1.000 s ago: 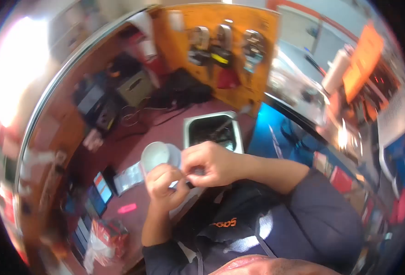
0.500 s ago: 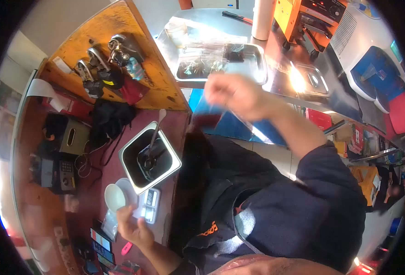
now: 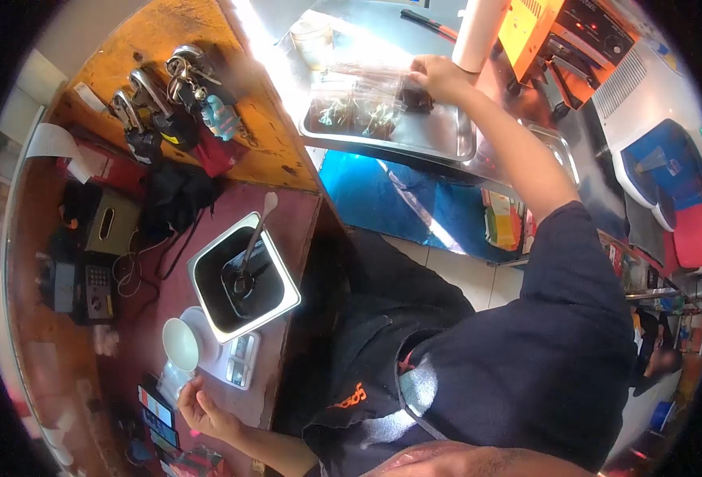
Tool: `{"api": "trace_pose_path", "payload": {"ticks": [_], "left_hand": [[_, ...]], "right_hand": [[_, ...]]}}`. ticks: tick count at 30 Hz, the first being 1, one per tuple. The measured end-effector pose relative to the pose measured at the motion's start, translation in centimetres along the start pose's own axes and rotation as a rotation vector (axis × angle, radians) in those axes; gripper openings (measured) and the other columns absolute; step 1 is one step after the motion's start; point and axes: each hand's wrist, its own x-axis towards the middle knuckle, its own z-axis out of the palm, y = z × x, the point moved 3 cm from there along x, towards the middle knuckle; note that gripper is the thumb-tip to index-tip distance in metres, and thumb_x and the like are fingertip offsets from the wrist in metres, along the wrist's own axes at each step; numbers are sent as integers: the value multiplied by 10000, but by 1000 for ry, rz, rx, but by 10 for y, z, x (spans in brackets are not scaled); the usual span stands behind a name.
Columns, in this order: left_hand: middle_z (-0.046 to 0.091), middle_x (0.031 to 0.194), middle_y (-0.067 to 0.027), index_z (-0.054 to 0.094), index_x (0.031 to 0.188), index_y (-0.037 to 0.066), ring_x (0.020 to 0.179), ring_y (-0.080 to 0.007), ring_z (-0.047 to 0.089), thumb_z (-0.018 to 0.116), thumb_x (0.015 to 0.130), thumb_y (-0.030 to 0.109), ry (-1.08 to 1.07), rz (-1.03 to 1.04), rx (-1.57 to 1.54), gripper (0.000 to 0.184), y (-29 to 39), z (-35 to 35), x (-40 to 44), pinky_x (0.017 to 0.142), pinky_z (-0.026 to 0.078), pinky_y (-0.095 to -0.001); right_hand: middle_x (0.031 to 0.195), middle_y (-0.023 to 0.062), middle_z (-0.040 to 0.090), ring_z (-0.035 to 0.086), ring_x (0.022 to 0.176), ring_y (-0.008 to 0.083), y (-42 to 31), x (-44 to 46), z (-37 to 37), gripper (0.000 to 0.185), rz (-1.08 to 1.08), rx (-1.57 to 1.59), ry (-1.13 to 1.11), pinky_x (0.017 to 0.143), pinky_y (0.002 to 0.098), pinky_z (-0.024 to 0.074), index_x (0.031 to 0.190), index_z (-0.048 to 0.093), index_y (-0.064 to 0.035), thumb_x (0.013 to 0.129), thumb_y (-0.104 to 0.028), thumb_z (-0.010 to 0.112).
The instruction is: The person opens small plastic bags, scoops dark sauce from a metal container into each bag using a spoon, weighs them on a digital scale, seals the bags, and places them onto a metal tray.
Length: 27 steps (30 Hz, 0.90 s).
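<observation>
My right hand [image 3: 438,78] reaches over a metal tray [image 3: 468,143], its fingers pinched at the top of a plastic bag with dark contents [image 3: 417,98]. Beside that bag lie several clear plastic bags [image 3: 355,111] with pale pieces inside. My left hand [image 3: 208,413] hovers at the counter with its fingers loosely curled and apart, holding nothing that I can see. Near its fingertips are a small clear plastic bag [image 3: 171,380] and a pale bowl [image 3: 181,344]. The bowl rests at a digital scale [image 3: 242,359]. A deep metal container [image 3: 291,296] holds dark liquid and a ladle [image 3: 270,205].
A wooden board [image 3: 275,151] with padlocks [image 3: 152,91] and keys stands between the counter and the steel table. An orange machine [image 3: 529,36] and a pale cylinder [image 3: 479,36] are beyond the tray. Phones [image 3: 156,413] lie at lower left.
My right hand has moved up and right to the bags in the tray. My left hand has shifted slightly left and down, its fingers more curled. The whole view has shifted a little.
</observation>
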Motion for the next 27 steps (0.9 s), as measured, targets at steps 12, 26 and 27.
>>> {"api": "trace_pose_path", "payload": {"ticks": [12, 26, 27], "left_hand": [[656, 978, -109, 624, 1030, -31, 926, -189, 606, 620, 923, 176, 174, -109, 138, 233, -3, -25, 13, 868, 477, -316], [699, 901, -120, 706, 964, 31, 797, -226, 654, 681, 858, 220, 171, -183, 679, 218, -83, -89, 63, 772, 498, -328], [696, 900, -129, 708, 945, 30, 797, -258, 658, 674, 860, 260, 132, -172, 731, 248, -98, -82, 63, 775, 504, -355]], "right_hand": [[842, 178, 666, 634, 847, 326, 15, 17, -4, 355, -5, -119, 133, 770, 426, 484, 862, 705, -42, 768, -379, 646], [612, 71, 410, 460, 576, 234, -91, -154, 3, 442, -591, 468, 632, 802, 395, 493, 664, 390, -41, 1035, -281, 381], [574, 59, 357, 414, 533, 224, -120, -167, 18, 489, -611, 721, 662, 772, 415, 488, 642, 363, -54, 1042, -335, 351]]}}
